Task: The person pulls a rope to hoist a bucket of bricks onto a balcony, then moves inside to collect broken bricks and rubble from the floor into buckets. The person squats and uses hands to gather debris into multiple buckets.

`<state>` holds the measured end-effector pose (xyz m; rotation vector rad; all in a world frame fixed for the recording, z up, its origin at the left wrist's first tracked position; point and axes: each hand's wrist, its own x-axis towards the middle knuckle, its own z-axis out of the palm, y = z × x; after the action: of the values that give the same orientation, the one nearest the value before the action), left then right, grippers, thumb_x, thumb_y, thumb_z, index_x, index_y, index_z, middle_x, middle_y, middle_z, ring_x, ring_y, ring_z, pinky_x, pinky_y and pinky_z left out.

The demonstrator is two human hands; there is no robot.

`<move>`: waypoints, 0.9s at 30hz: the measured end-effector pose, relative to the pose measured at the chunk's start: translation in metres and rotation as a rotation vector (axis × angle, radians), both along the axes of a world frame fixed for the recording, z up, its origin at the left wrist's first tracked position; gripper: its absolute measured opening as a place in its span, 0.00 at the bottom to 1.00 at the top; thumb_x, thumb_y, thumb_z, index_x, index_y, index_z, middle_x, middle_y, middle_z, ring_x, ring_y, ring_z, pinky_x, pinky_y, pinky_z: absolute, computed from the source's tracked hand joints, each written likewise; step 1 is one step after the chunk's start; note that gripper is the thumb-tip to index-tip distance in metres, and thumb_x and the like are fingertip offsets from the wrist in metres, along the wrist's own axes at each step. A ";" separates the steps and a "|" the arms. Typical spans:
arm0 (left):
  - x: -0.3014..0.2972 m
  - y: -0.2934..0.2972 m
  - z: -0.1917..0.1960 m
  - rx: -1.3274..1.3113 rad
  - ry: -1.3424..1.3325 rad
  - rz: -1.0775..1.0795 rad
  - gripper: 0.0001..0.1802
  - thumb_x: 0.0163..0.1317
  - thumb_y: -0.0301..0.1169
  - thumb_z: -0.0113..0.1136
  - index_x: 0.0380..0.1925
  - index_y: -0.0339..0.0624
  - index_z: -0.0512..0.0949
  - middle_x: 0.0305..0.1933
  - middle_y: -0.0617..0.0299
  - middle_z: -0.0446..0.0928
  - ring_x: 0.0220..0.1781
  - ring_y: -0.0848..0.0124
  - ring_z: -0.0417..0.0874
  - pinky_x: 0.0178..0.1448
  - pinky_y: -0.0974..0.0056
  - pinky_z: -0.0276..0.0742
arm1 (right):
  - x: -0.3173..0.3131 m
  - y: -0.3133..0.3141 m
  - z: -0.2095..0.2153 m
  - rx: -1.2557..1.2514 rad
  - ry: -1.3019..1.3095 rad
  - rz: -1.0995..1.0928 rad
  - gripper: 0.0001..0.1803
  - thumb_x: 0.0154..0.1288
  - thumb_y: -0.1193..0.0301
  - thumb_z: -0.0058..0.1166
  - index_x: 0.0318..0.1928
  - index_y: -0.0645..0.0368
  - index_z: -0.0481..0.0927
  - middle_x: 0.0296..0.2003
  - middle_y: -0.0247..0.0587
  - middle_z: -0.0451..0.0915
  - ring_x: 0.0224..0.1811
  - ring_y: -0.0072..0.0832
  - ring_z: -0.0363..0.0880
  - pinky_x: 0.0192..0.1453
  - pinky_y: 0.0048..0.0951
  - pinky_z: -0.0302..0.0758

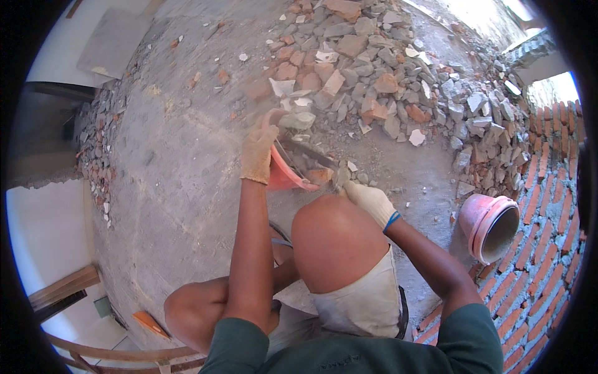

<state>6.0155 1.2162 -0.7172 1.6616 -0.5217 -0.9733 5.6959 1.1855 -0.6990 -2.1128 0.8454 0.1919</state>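
My left hand (256, 156), in a tan work glove, grips the rim of a reddish-pink bucket (288, 174). The bucket is tipped, its mouth facing right toward the rubble, and broken pieces lie in and at its opening. A dark, flat strip (314, 154) crosses the mouth; its kind is unclear. At the right side of the mouth, my right hand (370, 202), in a pale glove with a blue cuff edge, is closed by a dusty grey shape I cannot make out. A grey chunk (298, 120) rests by the bucket's upper rim.
A large heap of broken brick and concrete (374, 81) spreads ahead and to the right. Another pink bucket (483, 227) lies tilted beside a brick wall (529, 249). More rubble (103, 149) lines the left wall. My bent knee (336, 243) is between my arms.
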 end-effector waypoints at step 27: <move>0.110 0.194 -0.077 0.750 -1.122 -0.190 0.28 0.71 0.49 0.55 0.62 0.42 0.76 0.49 0.46 0.84 0.53 0.48 0.85 0.57 0.48 0.77 | -0.083 -0.075 -0.042 0.427 0.256 -0.252 0.24 0.75 0.49 0.54 0.45 0.60 0.83 0.25 0.46 0.82 0.25 0.37 0.83 0.31 0.43 0.81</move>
<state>6.1255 1.4102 -0.7942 2.8532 -1.1451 -0.2437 5.6126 1.1106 -0.7409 -1.5889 1.1033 0.4722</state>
